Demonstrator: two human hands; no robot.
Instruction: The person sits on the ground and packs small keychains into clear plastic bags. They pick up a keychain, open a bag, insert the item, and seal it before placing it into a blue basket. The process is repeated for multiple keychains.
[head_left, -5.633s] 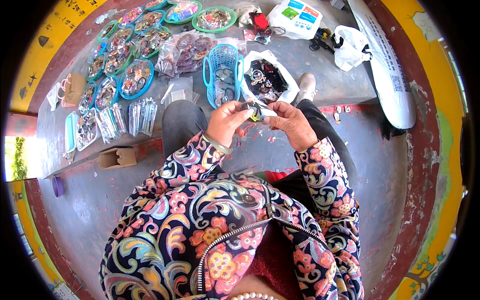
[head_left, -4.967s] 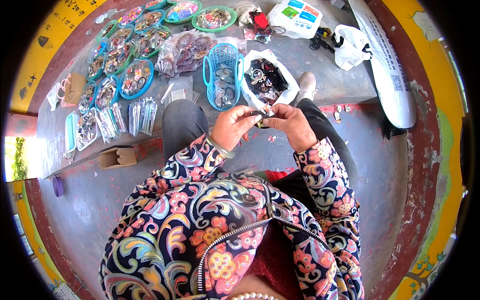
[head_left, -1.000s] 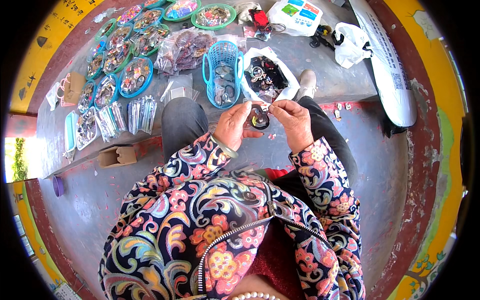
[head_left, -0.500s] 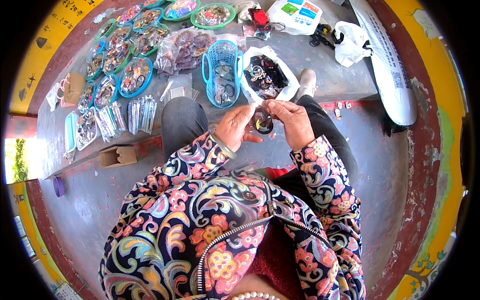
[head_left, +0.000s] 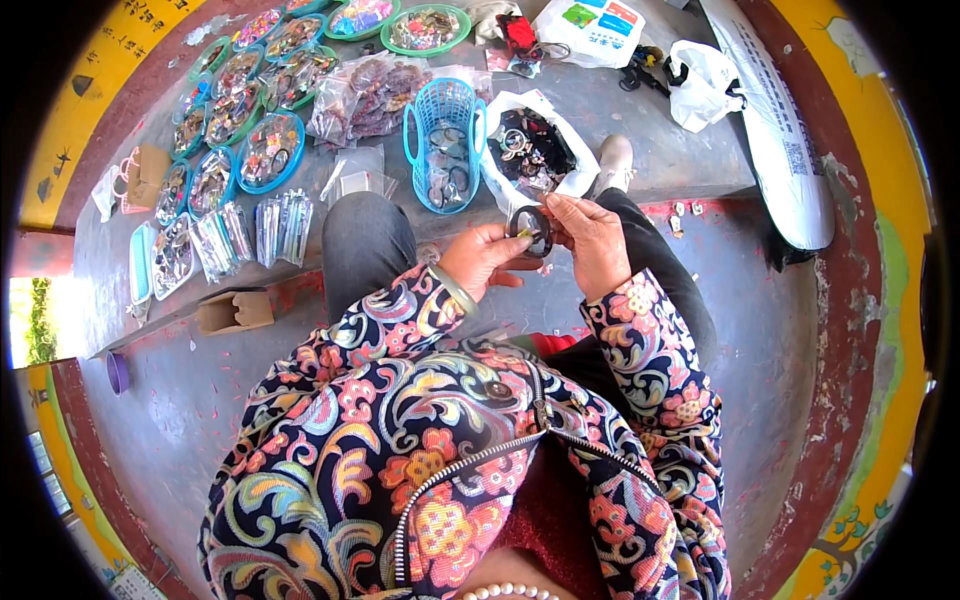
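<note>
Between my two hands is a dark ring-shaped band, like a hair tie, with a shiny clear film that looks like a small bag. A yellow-green bit shows by my left fingertips. My left hand pinches the band's left side. My right hand grips its upper right side with thumb and bent fingers. Just beyond sits a white plastic bag with its mouth wide, full of dark bands and small trinkets. Left of it, a blue handled basket holds several clear packets with dark rings.
Round trays of small goods crowd the ledge's left side, near clear bags and bundled slim packets. A cardboard box and purple cup stand lower left. White bags and a long white sack lie right.
My left hand has lowered slightly, its fingertips now against the band's left side. The band has turned and shifted a little up and right; my right hand stays nearly in place.
</note>
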